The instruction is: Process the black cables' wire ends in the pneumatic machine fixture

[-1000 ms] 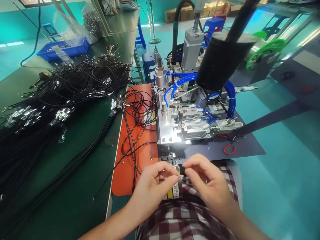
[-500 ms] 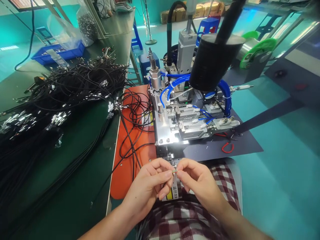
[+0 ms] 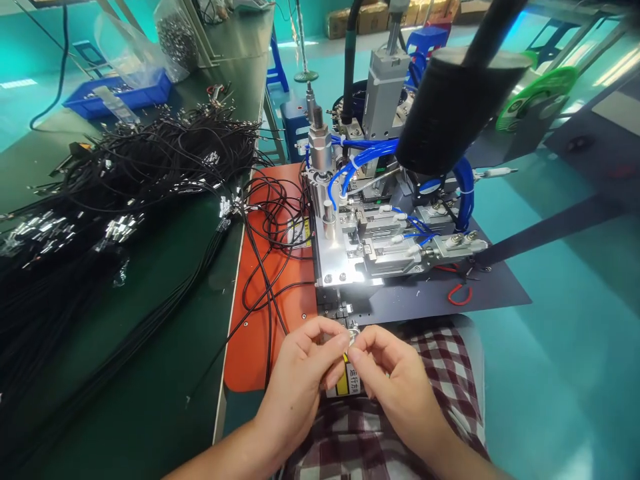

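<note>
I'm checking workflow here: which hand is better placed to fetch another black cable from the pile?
Probably the left hand: the pile of black cables lies on its side of the green bench, while the right hand pinches the small metal connector.

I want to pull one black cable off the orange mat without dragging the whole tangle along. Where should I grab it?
Judging by its pose, take the black cable on the straight run crossing the orange mat, from above, pinching across it. That stretch lies nearly alone there, apart from the coiled loops farther back and the big cable pile, so less should snag.
</note>
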A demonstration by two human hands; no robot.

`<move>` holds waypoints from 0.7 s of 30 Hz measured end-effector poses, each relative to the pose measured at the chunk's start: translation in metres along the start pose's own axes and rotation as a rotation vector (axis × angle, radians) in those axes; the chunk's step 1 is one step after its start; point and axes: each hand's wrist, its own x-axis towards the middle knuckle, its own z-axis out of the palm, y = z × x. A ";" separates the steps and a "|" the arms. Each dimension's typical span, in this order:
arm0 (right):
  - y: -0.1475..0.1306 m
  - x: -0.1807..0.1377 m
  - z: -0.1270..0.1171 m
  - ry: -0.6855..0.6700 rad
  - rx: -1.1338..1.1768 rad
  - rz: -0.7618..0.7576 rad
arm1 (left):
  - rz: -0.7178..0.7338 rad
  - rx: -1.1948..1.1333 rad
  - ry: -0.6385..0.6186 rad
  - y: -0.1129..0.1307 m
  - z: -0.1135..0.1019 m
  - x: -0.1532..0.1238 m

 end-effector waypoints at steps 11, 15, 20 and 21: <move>0.012 0.005 -0.017 -0.054 -0.108 -0.013 | -0.033 -0.029 0.009 0.003 0.000 -0.003; -0.002 0.008 -0.018 -0.005 -0.056 -0.054 | -0.034 -0.006 -0.025 0.003 -0.002 -0.003; -0.003 0.007 -0.013 0.003 -0.034 -0.065 | -0.045 -0.008 -0.028 0.003 -0.002 -0.003; -0.002 0.007 -0.013 -0.002 -0.033 -0.064 | -0.050 -0.008 -0.030 0.003 -0.002 -0.003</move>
